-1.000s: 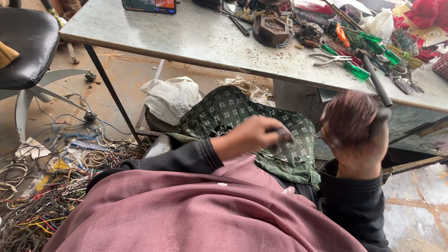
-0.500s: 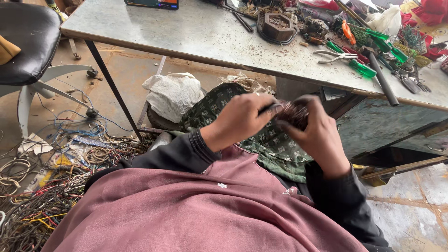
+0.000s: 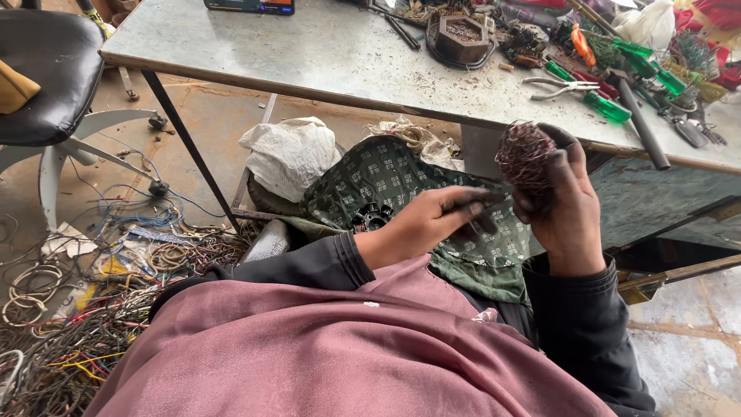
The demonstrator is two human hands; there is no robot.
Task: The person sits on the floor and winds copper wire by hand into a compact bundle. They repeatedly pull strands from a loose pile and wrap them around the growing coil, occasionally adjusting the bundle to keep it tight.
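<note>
Nearest, the left hand (image 3: 432, 228) rests over the green patterned cloth (image 3: 401, 189), its fingers (image 3: 482, 202) pinched shut on a thin dark tool whose kind I cannot make out. Just beside it, the right hand (image 3: 567, 205) grips a reddish copper wire coil (image 3: 523, 154), raised before the bench (image 3: 324, 54) edge. Beyond lie green-handled tools (image 3: 610, 108).

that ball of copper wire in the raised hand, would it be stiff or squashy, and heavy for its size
The copper wire ball looks like loosely tangled thin strands, so it would probably give a little when squeezed rather than stay rigid. The right hand holds it up alone, so it is likely fairly light. Its rounded shape might roll, though stray strands could snag.
</note>
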